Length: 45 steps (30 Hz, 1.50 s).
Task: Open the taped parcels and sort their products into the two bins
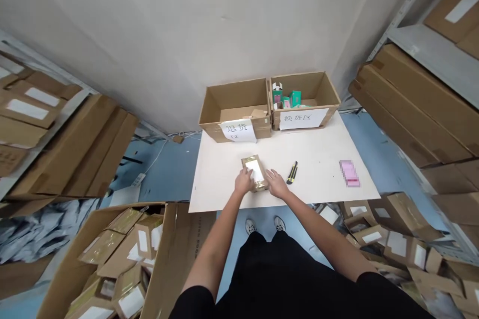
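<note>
A small brown cardboard parcel [255, 171] with a white label on top lies on the white table [322, 159]. My left hand [244, 182] rests against its left side, fingers curled on the edge. Flat on the table at the parcel's near right corner lies my right hand [277, 183], its fingers spread and touching the box. Just right of that hand lies a black and yellow utility knife [292, 172].
Two open cardboard boxes with paper signs stand at the table's back: the left one [235, 109] and the right one [304, 100] holding small green and pink packages. A pink item [349, 173] lies at the table's right. A big carton of parcels [112, 264] stands lower left; shelves with cartons flank both sides.
</note>
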Motion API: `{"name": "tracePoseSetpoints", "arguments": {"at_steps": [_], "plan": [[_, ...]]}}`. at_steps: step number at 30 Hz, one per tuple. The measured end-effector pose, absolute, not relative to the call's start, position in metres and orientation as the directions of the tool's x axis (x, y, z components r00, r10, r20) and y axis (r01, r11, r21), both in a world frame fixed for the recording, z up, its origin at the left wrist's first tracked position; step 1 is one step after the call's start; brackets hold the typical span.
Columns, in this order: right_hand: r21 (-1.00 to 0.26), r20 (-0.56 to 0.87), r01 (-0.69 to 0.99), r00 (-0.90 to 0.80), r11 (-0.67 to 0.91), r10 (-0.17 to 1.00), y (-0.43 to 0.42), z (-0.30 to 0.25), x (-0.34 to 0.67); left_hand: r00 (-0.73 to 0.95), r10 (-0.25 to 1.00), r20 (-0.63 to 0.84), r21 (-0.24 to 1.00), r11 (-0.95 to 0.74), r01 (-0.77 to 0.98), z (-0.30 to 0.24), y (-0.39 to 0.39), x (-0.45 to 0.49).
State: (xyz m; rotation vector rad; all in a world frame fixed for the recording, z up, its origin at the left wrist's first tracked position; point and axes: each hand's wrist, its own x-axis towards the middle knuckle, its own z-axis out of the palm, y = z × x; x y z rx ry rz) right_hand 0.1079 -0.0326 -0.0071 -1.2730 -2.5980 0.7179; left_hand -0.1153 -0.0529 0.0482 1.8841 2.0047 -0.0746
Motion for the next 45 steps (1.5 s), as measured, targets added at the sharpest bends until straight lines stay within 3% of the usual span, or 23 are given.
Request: {"name": "tracePoseSetpoints", "arguments": {"at_steps": [4, 7, 11, 17, 20, 23, 25, 28, 31, 38, 45], "plan": [[-0.496, -0.059, 0.796, -0.429, 0.346, 0.902, -0.008, -0.015, 0.139, 0.073, 0.813, -0.578, 0.151, 0.018, 0.988, 0.040, -0.013, -0.132], [-0.468, -0.176, 0.883, -0.133, 0.036, 0.975, 0.007, -0.037, 0.173, 0.071, 0.755, -0.651, 0.124, 0.014, 0.992, 0.022, -0.002, -0.132], [-0.383, -0.439, 0.851, 0.173, -0.358, 0.881, 0.016, -0.068, 0.200, 0.036, 0.761, -0.648, 0.110, 0.047, 0.993, 0.005, -0.003, -0.121], [-0.378, -0.548, 0.700, 0.359, -0.606, 0.756, 0.038, -0.091, 0.174, 0.027, 0.782, -0.622, 0.138, 0.076, 0.988, 0.000, -0.008, -0.112], [-0.405, -0.540, 0.688, 0.351, -0.602, 0.765, 0.053, -0.079, 0.146, 0.017, 0.772, -0.635, 0.118, 0.076, 0.990, 0.000, -0.008, -0.108], [-0.529, -0.484, 0.676, 0.256, -0.513, 0.837, 0.057, -0.050, 0.114, 0.059, 0.802, -0.594, 0.142, 0.033, 0.989, 0.003, -0.008, -0.110], [-0.633, -0.415, 0.668, 0.136, -0.392, 0.900, 0.049, -0.025, 0.091, 0.118, 0.841, -0.528, 0.190, -0.018, 0.982, 0.006, -0.008, -0.119], [-0.680, -0.277, 0.718, -0.063, -0.149, 0.959, 0.027, 0.006, 0.058, 0.192, 0.899, -0.394, 0.264, -0.090, 0.960, 0.011, -0.006, -0.142], [-0.640, -0.236, 0.768, -0.221, 0.020, 0.946, 0.005, 0.021, 0.031, 0.245, 0.900, -0.359, 0.307, -0.134, 0.942, 0.012, -0.003, -0.166], [-0.442, -0.397, 0.897, -0.206, 0.011, 0.895, -0.008, 0.017, -0.009, 0.341, 0.884, -0.321, 0.383, -0.208, 0.900, -0.004, -0.008, -0.191], [-0.483, -0.314, 0.876, -0.190, 0.016, 0.930, -0.017, 0.006, -0.007, 0.439, 0.842, -0.314, 0.445, -0.278, 0.851, -0.013, -0.002, -0.208]]}}
